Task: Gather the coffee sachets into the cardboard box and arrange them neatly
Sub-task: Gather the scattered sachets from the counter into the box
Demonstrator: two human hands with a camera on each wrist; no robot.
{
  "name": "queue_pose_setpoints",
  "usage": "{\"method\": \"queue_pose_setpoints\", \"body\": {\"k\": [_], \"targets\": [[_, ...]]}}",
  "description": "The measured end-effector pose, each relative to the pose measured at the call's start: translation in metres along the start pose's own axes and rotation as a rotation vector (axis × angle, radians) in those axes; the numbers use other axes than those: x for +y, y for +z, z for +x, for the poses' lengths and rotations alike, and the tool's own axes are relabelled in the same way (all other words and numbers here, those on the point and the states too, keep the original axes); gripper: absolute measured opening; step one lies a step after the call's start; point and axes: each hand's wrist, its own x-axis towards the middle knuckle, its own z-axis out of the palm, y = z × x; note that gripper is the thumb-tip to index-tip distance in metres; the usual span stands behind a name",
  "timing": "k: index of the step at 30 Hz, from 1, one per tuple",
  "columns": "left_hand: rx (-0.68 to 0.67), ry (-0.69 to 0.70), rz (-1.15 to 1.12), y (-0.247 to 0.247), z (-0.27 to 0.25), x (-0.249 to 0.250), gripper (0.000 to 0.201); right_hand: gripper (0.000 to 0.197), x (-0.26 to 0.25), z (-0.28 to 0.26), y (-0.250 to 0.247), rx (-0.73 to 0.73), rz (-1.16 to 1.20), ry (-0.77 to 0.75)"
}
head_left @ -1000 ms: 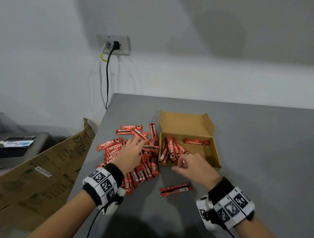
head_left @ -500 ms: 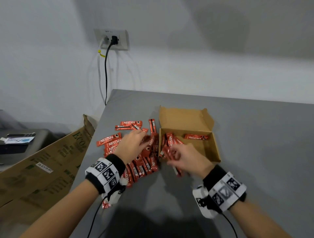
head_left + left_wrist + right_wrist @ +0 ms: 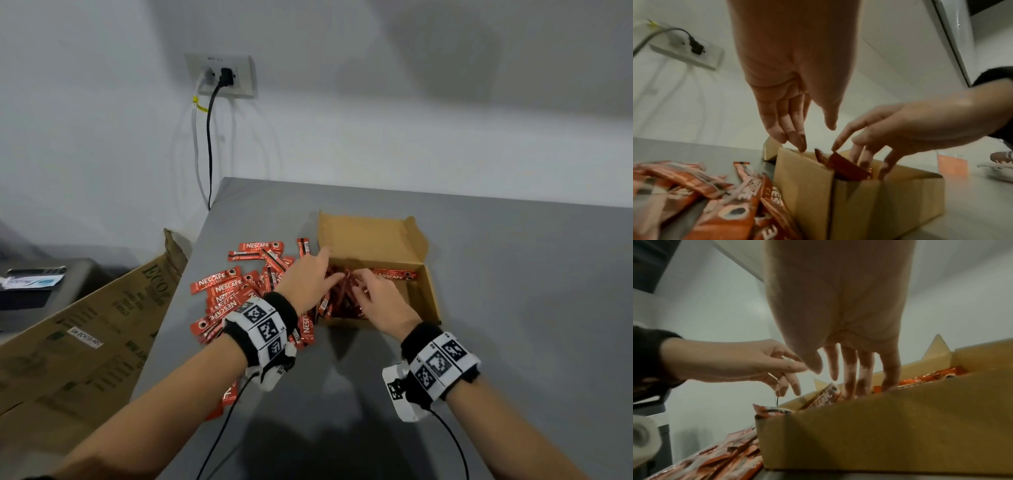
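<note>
An open cardboard box (image 3: 423, 298) sits mid-table, lid flap up at the back. Red coffee sachets (image 3: 342, 294) lie jumbled in its left half, and one sachet (image 3: 394, 274) lies across the back. A loose pile of sachets (image 3: 233, 291) spreads left of the box. My left hand (image 3: 327, 272) reaches over the box's left wall, fingers straight (image 3: 797, 142) and holding nothing. My right hand (image 3: 358, 286) is inside the box with straight fingers (image 3: 850, 386) pressing down on the sachets (image 3: 826, 396). The box's near wall (image 3: 879, 426) hides its floor in the right wrist view.
The grey table (image 3: 513, 308) ends at a left edge beside a large flattened carton (image 3: 85, 342). A wall socket (image 3: 222, 75) with cables hangs behind the table's far left corner. One sachet (image 3: 229, 394) lies under my left forearm.
My right hand took the lone sachet from the table in front of the box and brought it into the box. My left hand left the pile and moved right to the box.
</note>
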Motion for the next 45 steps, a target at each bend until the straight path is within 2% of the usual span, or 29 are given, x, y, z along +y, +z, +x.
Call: {"method": "queue_pose_setpoints", "body": {"k": [2, 4, 6, 9, 11, 13, 15, 18, 20, 23, 26, 27, 30, 36, 38, 42, 45], "targets": [[0.044, -0.062, 0.005, -0.011, -0.001, -0.014, 0.036, 0.033, 0.000, -0.001, -0.002, -0.011, -0.042, -0.003], [0.071, -0.145, 0.087, -0.022, -0.006, -0.039, 0.030, 0.033, -0.009, -0.003, -0.006, 0.069, -0.106, -0.066], [0.011, -0.271, 0.249, -0.030, -0.014, -0.061, 0.030, 0.035, -0.030, -0.007, -0.006, 0.103, -0.129, -0.192], [-0.147, -0.575, 0.469, -0.036, -0.022, -0.082, 0.046, 0.039, -0.070, -0.008, 0.017, -0.029, -0.117, -0.340], [-0.161, -0.676, 0.410, -0.036, -0.026, -0.093, 0.058, 0.041, -0.090, -0.003, 0.042, -0.091, -0.086, -0.308], [-0.162, -0.697, 0.334, -0.032, -0.031, -0.101, 0.063, 0.049, -0.103, 0.005, 0.063, -0.102, -0.107, -0.224], [-0.176, -0.693, 0.315, -0.027, -0.035, -0.101, 0.059, 0.072, -0.111, 0.012, 0.077, -0.146, -0.203, -0.152], [-0.139, -0.675, 0.205, -0.020, -0.033, -0.099, 0.051, 0.107, -0.114, 0.018, 0.091, -0.286, -0.334, -0.043], [-0.122, -0.643, 0.097, -0.018, -0.032, -0.100, 0.046, 0.114, -0.111, 0.019, 0.101, -0.315, -0.454, -0.030], [-0.132, -0.631, -0.029, -0.014, -0.032, -0.096, 0.042, 0.100, -0.104, 0.016, 0.107, -0.267, -0.562, -0.076], [-0.115, -0.593, -0.064, -0.012, -0.034, -0.097, 0.044, 0.062, -0.099, 0.016, 0.100, -0.156, -0.491, -0.126], [-0.112, -0.572, -0.070, -0.013, -0.034, -0.098, 0.045, 0.055, -0.098, 0.017, 0.097, -0.143, -0.458, -0.144], [-0.088, -0.519, -0.078, -0.016, -0.032, -0.102, 0.046, 0.049, -0.097, 0.020, 0.089, -0.175, -0.396, -0.191], [-0.024, -0.506, -0.113, -0.020, -0.031, -0.104, 0.026, 0.026, -0.102, 0.021, 0.076, -0.180, -0.254, -0.244], [-0.017, -0.514, -0.130, -0.020, -0.033, -0.107, 0.023, 0.023, -0.106, 0.020, 0.066, -0.132, -0.142, -0.230], [-0.029, -0.479, -0.139, -0.017, -0.035, -0.106, 0.027, 0.024, -0.097, 0.023, 0.034, 0.060, 0.059, -0.207], [-0.039, -0.450, -0.131, -0.015, -0.035, -0.100, 0.029, 0.028, -0.072, 0.031, 0.006, 0.131, 0.233, -0.064]]}}
